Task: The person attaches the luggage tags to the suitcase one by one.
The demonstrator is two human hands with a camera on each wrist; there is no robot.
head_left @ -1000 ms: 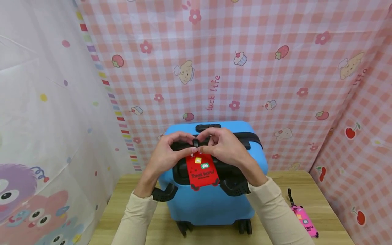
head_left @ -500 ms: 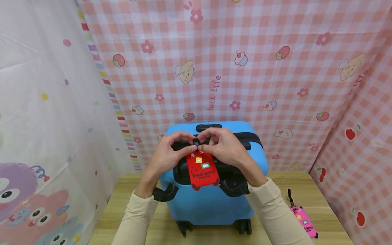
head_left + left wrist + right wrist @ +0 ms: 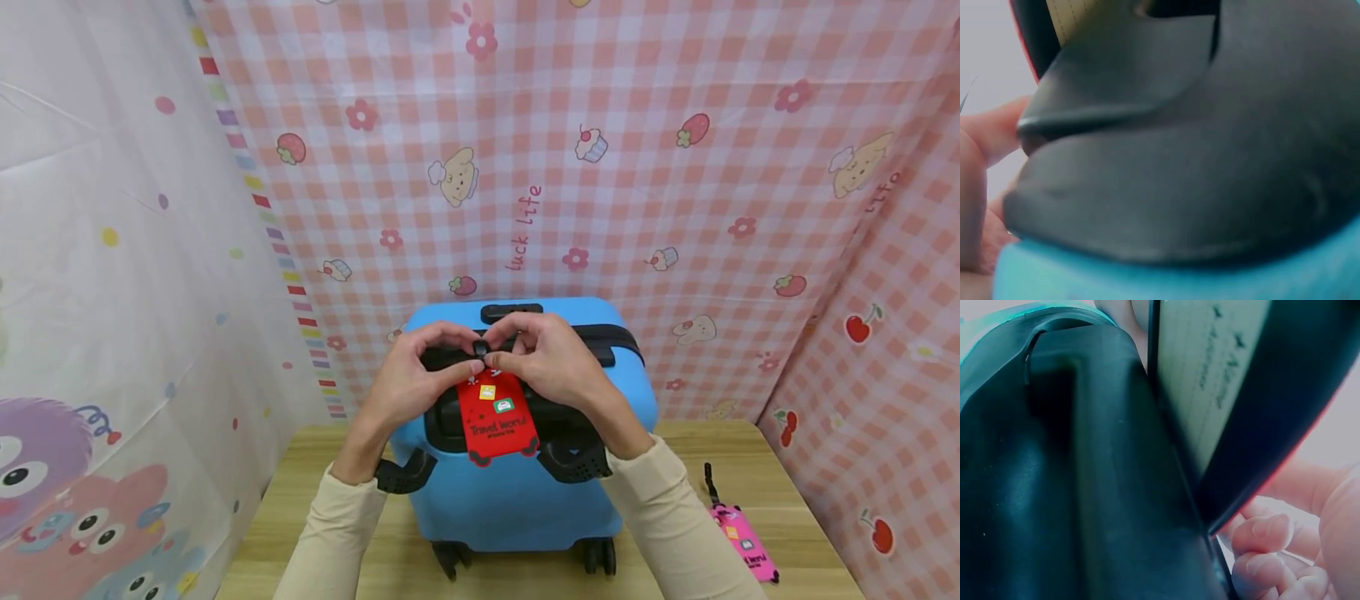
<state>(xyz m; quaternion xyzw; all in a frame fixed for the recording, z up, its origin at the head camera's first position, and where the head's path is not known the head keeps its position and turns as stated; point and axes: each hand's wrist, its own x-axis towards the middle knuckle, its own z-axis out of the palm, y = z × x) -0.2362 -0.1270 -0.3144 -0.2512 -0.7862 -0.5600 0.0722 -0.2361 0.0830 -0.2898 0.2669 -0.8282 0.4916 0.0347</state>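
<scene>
A red luggage tag [image 3: 498, 429] printed with "Travel World" hangs over the black handle area of a blue suitcase [image 3: 517, 500]. At its upper end a black strap [image 3: 481, 350] stands between my two hands. My left hand [image 3: 405, 379] pinches the strap from the left with thumb and forefinger. From the right, my right hand [image 3: 555, 362] pinches it the same way. The suitcase's black handle [image 3: 1116, 469] fills much of the right wrist view, beside the tag's lined name card [image 3: 1204, 369]. Whether the strap's end is fastened cannot be seen.
A pink luggage tag [image 3: 742, 542] with a black strap lies on the wooden table [image 3: 300, 533] at the right. Black wheels [image 3: 597, 557] show at the suitcase's front. A checked pink curtain [image 3: 637, 208] hangs close behind, and a white one [image 3: 97, 250] at the left.
Both hands stay at the strap in nearly the same place, with only tiny thumb movements. The red tag hangs as before.
</scene>
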